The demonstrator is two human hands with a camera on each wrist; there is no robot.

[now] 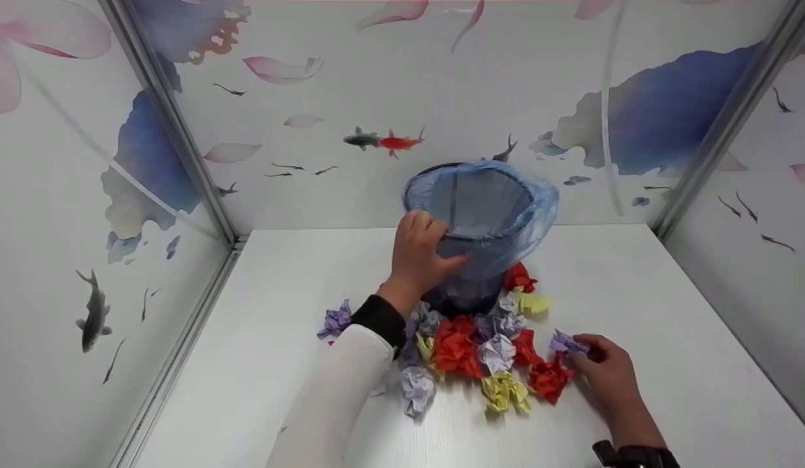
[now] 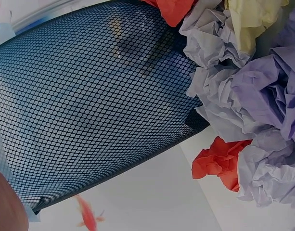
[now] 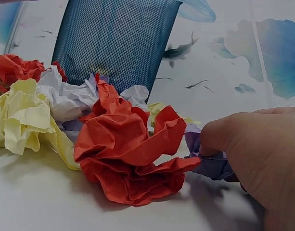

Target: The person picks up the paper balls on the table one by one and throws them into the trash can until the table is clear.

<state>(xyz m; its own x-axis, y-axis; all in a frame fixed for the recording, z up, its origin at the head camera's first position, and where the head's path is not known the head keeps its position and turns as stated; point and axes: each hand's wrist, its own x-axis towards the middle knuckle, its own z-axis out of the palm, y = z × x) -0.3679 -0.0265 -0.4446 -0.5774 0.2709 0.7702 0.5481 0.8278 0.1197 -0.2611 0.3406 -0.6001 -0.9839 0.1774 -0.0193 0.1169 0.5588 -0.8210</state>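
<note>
My left hand (image 1: 421,257) grips the near left rim of a mesh wastebasket (image 2: 99,96), which is lined with a blue plastic bag (image 1: 539,208). In the right wrist view the basket stands behind the paper. My right hand (image 1: 610,374) pinches a crumpled purple paper ball (image 1: 567,343) at the right edge of the pile. Just beside those fingers lies a red paper ball (image 3: 133,149). Some small bits of paper show through the mesh near the basket's bottom.
Crumpled red (image 1: 458,348), yellow (image 1: 504,392) and white paper balls (image 1: 419,390) are heaped in front of the basket. Another purple ball (image 1: 336,320) lies left of the left wrist. Printed panels (image 1: 311,195) wall in the white table (image 1: 246,312) at the back and sides.
</note>
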